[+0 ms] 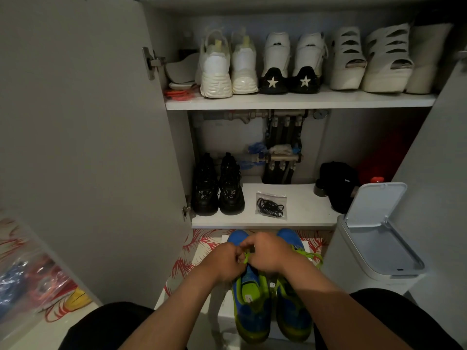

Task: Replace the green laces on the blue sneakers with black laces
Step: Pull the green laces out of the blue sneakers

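Note:
Two blue sneakers with lime-green trim stand side by side on a white box on the floor, toes pointing away from me: the left sneaker [250,299] and the right sneaker [293,306]. Both hands meet over the left sneaker's lacing. My left hand [225,261] and my right hand [267,253] each pinch its green lace [246,258]. More green lace [313,258] trails loose off the right sneaker. The black laces [270,207] lie coiled in a clear bag on the cabinet's bottom shelf, beyond the sneakers.
An open cabinet faces me, its left door [88,147] swung wide. Black boots [217,190] and a black cap [338,183] share the bottom shelf. White shoes fill the upper shelf [300,101]. A white bin with raised lid [374,238] stands at right. Plastic bags [32,281] lie at left.

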The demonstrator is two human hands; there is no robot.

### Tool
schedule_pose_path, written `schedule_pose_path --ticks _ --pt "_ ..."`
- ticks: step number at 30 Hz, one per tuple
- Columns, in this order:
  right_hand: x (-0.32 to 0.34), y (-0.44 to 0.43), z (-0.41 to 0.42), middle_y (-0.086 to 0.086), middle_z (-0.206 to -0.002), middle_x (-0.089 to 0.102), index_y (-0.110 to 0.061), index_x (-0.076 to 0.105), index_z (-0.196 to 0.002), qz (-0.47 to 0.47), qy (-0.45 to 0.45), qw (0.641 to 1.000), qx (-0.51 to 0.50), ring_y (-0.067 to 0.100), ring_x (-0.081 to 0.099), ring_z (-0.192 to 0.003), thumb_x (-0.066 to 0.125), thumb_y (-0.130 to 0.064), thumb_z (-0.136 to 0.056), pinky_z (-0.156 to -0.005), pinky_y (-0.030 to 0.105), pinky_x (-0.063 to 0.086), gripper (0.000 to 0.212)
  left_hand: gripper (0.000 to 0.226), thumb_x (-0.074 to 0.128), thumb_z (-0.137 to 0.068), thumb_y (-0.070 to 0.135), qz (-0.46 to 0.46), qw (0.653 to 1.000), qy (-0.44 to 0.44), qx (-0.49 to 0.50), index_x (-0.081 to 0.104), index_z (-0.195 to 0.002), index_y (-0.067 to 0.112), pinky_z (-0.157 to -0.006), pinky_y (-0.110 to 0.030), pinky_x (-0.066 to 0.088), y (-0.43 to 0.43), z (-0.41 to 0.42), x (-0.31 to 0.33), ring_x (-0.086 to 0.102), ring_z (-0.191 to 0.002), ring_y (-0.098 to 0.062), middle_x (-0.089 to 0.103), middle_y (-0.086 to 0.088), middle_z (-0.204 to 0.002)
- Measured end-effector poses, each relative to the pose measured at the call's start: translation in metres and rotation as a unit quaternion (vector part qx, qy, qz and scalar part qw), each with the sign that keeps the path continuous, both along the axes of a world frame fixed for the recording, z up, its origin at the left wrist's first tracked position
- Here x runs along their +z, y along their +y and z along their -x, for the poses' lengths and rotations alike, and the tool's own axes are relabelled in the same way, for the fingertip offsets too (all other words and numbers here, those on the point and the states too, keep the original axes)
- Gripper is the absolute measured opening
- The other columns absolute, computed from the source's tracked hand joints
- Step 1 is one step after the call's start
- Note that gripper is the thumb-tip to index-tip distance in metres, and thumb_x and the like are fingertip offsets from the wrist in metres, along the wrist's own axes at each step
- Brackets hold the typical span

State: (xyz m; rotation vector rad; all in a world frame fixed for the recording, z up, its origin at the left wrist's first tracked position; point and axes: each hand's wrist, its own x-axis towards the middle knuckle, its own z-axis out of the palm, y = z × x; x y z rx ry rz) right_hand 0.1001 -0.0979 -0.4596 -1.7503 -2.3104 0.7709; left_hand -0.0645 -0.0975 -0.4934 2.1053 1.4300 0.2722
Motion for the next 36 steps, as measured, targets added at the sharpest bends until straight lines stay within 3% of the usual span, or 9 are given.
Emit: schedule_pose_path --ticks 2,5,8,12,18,22,25,30,36 --pt "-0.001 -0.003 0.001 -0.006 -0.1 0.072 -0.029 0.077 -0.098 -0.004 -0.032 0.999 0.007 0.016 0.064 -0.09 0.064 -0.025 -0.084 -0.072 0.026 0.048 0.019 0.019 0.064 -0.077 0.018 0.005 1.0 -0.005 0.003 0.057 -0.06 0.022 -0.058 -0.023 0.039 0.001 0.001 -0.001 0.052 -0.064 -0.011 0.054 0.005 -0.063" --pt "0.002 -0.002 -0.001 -0.002 -0.094 0.074 -0.019 0.077 -0.088 -0.018 -0.068 0.998 -0.005 0.018 0.067 -0.089 0.065 -0.023 -0.087 -0.075 0.031 0.055 0.013 0.009 0.069 -0.076 0.022 0.017 1.0 -0.016 0.012 0.065 -0.067 0.022 -0.064 -0.026 0.047 0.0 0.003 -0.002 0.055 -0.067 -0.008 0.062 0.005 -0.071" --pt "0.002 0.0 -0.001 0.0 -0.096 0.074 -0.018 0.076 -0.087 0.002 -0.085 0.996 0.0 0.02 0.067 -0.091 0.061 -0.016 -0.089 -0.077 0.031 0.055 0.015 0.015 0.072 -0.076 0.022 0.025 0.999 -0.025 0.018 0.062 -0.065 0.023 -0.067 -0.028 0.05 0.0 0.003 -0.002 0.055 -0.067 -0.008 0.062 0.004 -0.073" --pt "0.007 0.001 -0.001 0.007 -0.107 0.065 -0.011 0.067 -0.101 -0.041 -0.125 0.99 -0.047 0.028 0.065 -0.095 0.063 -0.005 -0.085 -0.074 0.034 0.052 0.017 0.032 0.073 -0.077 0.021 0.019 0.999 -0.023 0.021 0.049 -0.057 0.026 -0.053 -0.014 0.036 -0.002 0.002 -0.001 0.045 -0.056 0.0 0.049 0.012 -0.06" --pt "0.011 0.004 -0.008 0.002 -0.097 0.058 -0.017 0.056 -0.088 -0.128 0.058 0.971 -0.191 0.021 0.06 -0.08 0.05 -0.008 -0.095 -0.065 0.032 0.046 0.013 0.026 0.063 -0.084 0.014 -0.016 0.999 -0.03 0.018 0.052 -0.061 0.014 -0.06 -0.024 0.037 -0.007 0.0 -0.001 0.044 -0.06 -0.01 0.047 0.003 -0.06" --pt "0.01 0.002 0.001 0.006 -0.092 0.07 -0.013 0.046 -0.093 0.067 0.323 0.921 -0.207 0.023 0.057 -0.047 0.036 -0.016 -0.106 -0.042 0.028 0.045 0.017 0.032 0.062 -0.087 0.015 -0.063 0.997 -0.026 0.023 0.05 -0.056 0.015 -0.058 -0.029 0.037 -0.005 -0.003 0.0 0.044 -0.06 -0.014 0.042 0.004 -0.056" --pt "0.006 0.005 0.002 0.013 -0.087 0.072 -0.013 0.043 -0.094 0.15 0.374 0.891 -0.207 0.021 0.05 -0.039 0.028 -0.022 -0.109 -0.039 0.025 0.04 0.022 0.019 0.065 -0.085 0.015 -0.07 0.996 -0.02 0.041 0.064 -0.067 0.008 -0.059 -0.027 0.038 -0.001 -0.003 0.0 0.052 -0.065 -0.014 0.057 -0.002 -0.066" --pt "0.005 0.012 -0.01 0.001 -0.083 0.056 -0.015 0.05 -0.092 0.005 0.238 0.94 -0.244 0.015 0.052 -0.072 0.038 -0.005 -0.098 -0.063 0.03 0.041 0.017 0.023 0.073 -0.079 0.014 -0.022 0.999 -0.016 0.044 0.058 -0.064 0.021 -0.063 -0.022 0.042 0.003 -0.005 -0.001 0.058 -0.071 -0.013 0.06 0.003 -0.072" --pt "0.008 0.014 -0.018 0.0 -0.076 0.058 -0.022 0.041 -0.097 -0.202 0.195 0.899 -0.337 0.027 0.056 -0.071 0.034 -0.023 -0.104 -0.06 0.035 0.04 0.01 0.013 0.074 -0.08 0.014 0.029 0.998 -0.022 0.047 0.066 -0.077 0.024 -0.079 -0.026 0.052 0.008 -0.002 -0.003 0.066 -0.087 -0.014 0.072 0.001 -0.093"
